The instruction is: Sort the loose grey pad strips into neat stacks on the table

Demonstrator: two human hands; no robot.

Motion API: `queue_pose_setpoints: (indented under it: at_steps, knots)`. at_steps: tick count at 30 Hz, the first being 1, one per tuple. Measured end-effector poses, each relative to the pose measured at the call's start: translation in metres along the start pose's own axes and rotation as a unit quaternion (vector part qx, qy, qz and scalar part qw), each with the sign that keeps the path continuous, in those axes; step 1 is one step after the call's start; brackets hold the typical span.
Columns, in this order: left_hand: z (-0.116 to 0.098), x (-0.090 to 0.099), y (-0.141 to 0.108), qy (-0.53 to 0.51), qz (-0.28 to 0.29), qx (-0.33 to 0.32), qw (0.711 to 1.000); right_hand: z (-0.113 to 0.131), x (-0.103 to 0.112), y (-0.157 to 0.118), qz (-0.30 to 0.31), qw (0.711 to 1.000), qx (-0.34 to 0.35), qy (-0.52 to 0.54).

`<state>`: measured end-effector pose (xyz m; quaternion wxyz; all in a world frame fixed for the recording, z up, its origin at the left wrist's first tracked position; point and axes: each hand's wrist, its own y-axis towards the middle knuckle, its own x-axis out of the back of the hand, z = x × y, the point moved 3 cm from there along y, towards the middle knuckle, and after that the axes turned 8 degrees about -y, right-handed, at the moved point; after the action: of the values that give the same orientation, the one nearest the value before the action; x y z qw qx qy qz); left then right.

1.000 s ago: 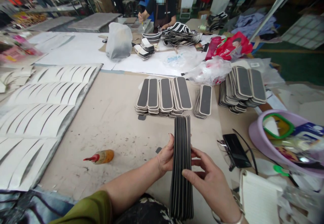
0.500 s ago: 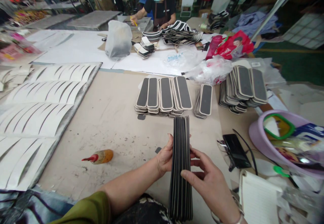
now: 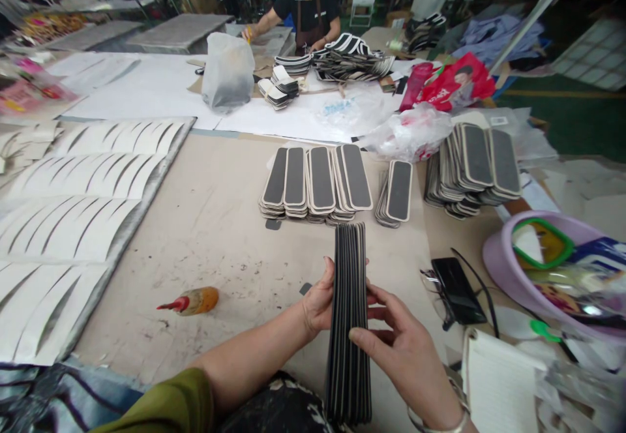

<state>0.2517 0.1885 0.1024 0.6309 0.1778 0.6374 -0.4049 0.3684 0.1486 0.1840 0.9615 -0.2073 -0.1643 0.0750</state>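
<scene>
A thick stack of long dark strips with rounded ends [image 3: 349, 322] stands on edge between my hands, its far end toward the table's middle. My left hand [image 3: 320, 296] is wrapped round the stack's left side, its thumb up and its other fingers hidden behind the strips. From the right, my right hand [image 3: 398, 342] grips the same stack, with its thumb on the strips' edges and its fingers against the side. Beyond the stack lie piles of dark grey panels with pale borders [image 3: 320, 179], and a smaller pile [image 3: 400, 190] to their right.
An orange bottle with a red nozzle [image 3: 195, 300] lies at left, beside a board of slit white sheets [image 3: 92, 227]. At right are a phone [image 3: 457, 289], glasses, a notebook [image 3: 499, 381], a purple basin [image 3: 499, 244] and more panels [image 3: 474, 159]. A person sits across the table.
My hands and the stack have hardly moved. The view has shifted slightly. Across the table, the other person's hand with the yellow tool has moved left, partly behind the plastic bag.
</scene>
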Motion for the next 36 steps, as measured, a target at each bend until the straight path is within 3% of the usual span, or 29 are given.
queue_pose_setpoints:
  at_steps: [12, 19, 25, 30, 36]
  knots:
    - [0.0, 0.004, 0.0, -0.011, -0.001, 0.0, 1.0, 0.0, 0.0, 0.002, 0.021, 1.0, -0.003, 0.001]
    - [0.003, 0.01, 0.001, -0.043, -0.036, 0.023, 0.998, -0.007, 0.006, 0.001, 0.01, 1.0, 0.024, -0.017]
    - [0.0, 0.014, -0.001, 0.004, -0.031, 0.054, 0.998, -0.011, 0.011, -0.001, -0.015, 0.989, 0.108, -0.098]
    - [-0.002, 0.013, 0.0, -0.001, -0.043, 0.033, 0.999, -0.006, 0.013, -0.001, -0.069, 0.943, 0.215, -0.246]
    - [-0.002, 0.013, 0.001, 0.021, -0.059, 0.03, 0.998, -0.002, 0.007, -0.003, -0.065, 0.93, 0.239, -0.273]
